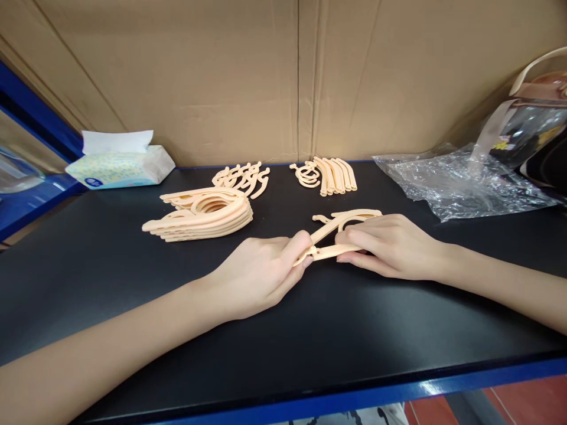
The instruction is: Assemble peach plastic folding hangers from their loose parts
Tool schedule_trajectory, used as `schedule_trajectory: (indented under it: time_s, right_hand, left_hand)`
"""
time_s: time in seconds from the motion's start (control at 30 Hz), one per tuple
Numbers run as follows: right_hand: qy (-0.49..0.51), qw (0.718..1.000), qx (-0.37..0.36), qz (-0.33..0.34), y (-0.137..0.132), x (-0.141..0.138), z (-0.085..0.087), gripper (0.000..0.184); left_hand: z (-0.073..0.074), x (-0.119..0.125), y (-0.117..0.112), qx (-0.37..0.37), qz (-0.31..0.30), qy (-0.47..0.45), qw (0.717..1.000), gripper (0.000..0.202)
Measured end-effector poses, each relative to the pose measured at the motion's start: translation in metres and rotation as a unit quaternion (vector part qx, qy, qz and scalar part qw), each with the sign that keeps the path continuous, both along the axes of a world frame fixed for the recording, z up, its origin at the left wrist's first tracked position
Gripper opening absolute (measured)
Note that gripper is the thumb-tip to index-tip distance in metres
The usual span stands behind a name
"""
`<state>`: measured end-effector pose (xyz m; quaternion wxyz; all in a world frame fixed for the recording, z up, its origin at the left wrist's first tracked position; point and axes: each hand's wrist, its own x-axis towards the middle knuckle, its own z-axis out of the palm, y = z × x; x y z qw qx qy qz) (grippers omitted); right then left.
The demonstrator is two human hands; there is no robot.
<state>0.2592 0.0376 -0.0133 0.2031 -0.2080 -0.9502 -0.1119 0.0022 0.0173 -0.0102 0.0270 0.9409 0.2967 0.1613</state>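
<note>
Between my hands is a cream plastic folding hanger (pixel 330 229), its arms spread into a narrow V. My left hand (pixel 261 271) pinches the end where the pieces meet, the thumb and forefinger covering part of the joint. My right hand (pixel 390 245) is closed around the arms on the other side, and its fingers hide their middle. A stack of folded cream hangers (pixel 208 215) lies beyond my left hand. Farther back are loose cream hooks (pixel 243 177), a smaller group of hooks (pixel 305 174) and a row of curved hanger arms (pixel 336 175).
A tissue pack (pixel 121 165) sits at the back left of the black table (pixel 283 354). Crumpled clear plastic bags (pixel 465 183) lie at the back right, beside a clear bottle with a strap (pixel 527 127). Cardboard (pixel 221 77) stands along the back edge.
</note>
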Motion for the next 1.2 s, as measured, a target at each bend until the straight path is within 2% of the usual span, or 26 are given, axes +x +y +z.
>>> schedule_trajectory:
  time_s: [0.33,0.5,0.9,1.2]
  right_hand:
    - [0.0,1.0,0.0,0.0,-0.0002,-0.0008,0.001,0.025]
    - [-0.001,1.0,-0.003,0.004,-0.0001,-0.0007,0.0016,0.026]
    - [-0.004,1.0,-0.005,0.002,0.0,-0.0012,0.0023,0.026]
    - [-0.001,1.0,-0.015,0.001,-0.0001,-0.0011,0.0002,0.023]
  left_hand:
    - [0.0047,-0.0003,-0.001,-0.018,0.017,-0.006,1.0,0.032]
    - [0.0051,0.0018,-0.0011,-0.007,0.005,-0.002,1.0,0.041]
    - [0.0046,0.0028,-0.0014,-0.02,-0.004,0.027,0.999,0.03]
    - [0.0047,0.0033,-0.0021,0.012,-0.017,0.028,0.999,0.026]
